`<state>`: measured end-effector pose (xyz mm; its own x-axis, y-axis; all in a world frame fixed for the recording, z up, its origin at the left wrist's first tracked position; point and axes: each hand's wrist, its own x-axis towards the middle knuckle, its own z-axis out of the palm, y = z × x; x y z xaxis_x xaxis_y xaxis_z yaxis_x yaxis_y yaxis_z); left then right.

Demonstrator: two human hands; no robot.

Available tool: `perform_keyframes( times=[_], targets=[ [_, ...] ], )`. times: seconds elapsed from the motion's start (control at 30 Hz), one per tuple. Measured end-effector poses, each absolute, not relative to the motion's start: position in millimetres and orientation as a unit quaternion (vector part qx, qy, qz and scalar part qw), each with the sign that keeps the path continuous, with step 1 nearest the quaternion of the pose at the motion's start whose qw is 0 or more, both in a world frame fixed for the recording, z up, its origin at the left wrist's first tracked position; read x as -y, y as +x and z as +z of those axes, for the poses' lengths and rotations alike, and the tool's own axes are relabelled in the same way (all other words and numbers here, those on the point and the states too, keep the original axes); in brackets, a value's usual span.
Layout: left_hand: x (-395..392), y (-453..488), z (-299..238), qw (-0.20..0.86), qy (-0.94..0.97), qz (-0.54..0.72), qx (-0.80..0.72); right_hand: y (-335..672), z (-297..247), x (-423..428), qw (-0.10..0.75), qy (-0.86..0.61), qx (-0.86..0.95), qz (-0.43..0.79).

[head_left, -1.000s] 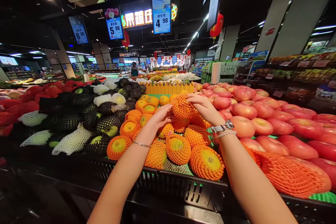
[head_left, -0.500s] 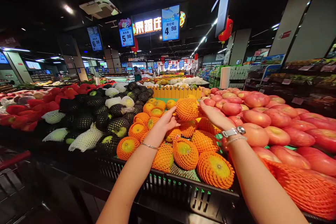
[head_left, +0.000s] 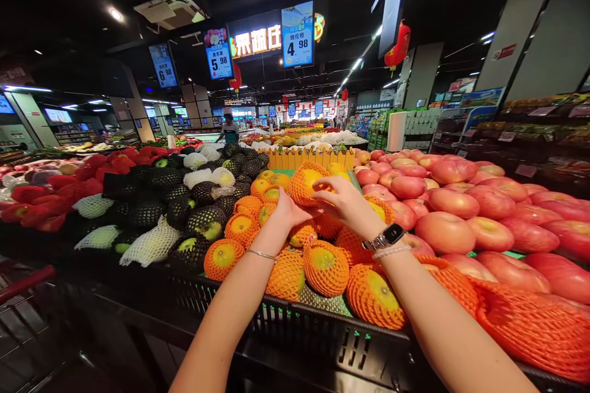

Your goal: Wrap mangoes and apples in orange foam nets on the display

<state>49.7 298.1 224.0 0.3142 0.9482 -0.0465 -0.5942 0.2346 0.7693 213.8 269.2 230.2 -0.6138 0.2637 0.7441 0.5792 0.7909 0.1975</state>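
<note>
While netted, orange [head_left: 303, 180] between left and right fingers [head_left: 330, 183]

One held orange [head_left: 305, 183], one watch [head_left: 393, 233]

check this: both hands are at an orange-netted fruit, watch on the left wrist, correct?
Not the left: the head view shows the watch on the right wrist. The left hand and right hand are indeed at an orange-netted fruit.
</note>
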Motion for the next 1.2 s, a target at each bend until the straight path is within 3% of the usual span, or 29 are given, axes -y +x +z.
perform_keyframes(
  times=[0.43,0.83,1.2],
  targets=[
    [-296,48,237,0.698,0.317,0.580,-0.275,202,240,-251,0.235,-0.261,0.882,-0.315],
    [-293,49,238,0.678,0.327,0.588,-0.297,202,241,-250,0.273,-0.313,0.856,-0.308],
    [-298,48,238,0.665,0.359,0.594,-0.274,201,236,-254,0.251,-0.313,0.867,-0.296]
  ],
)
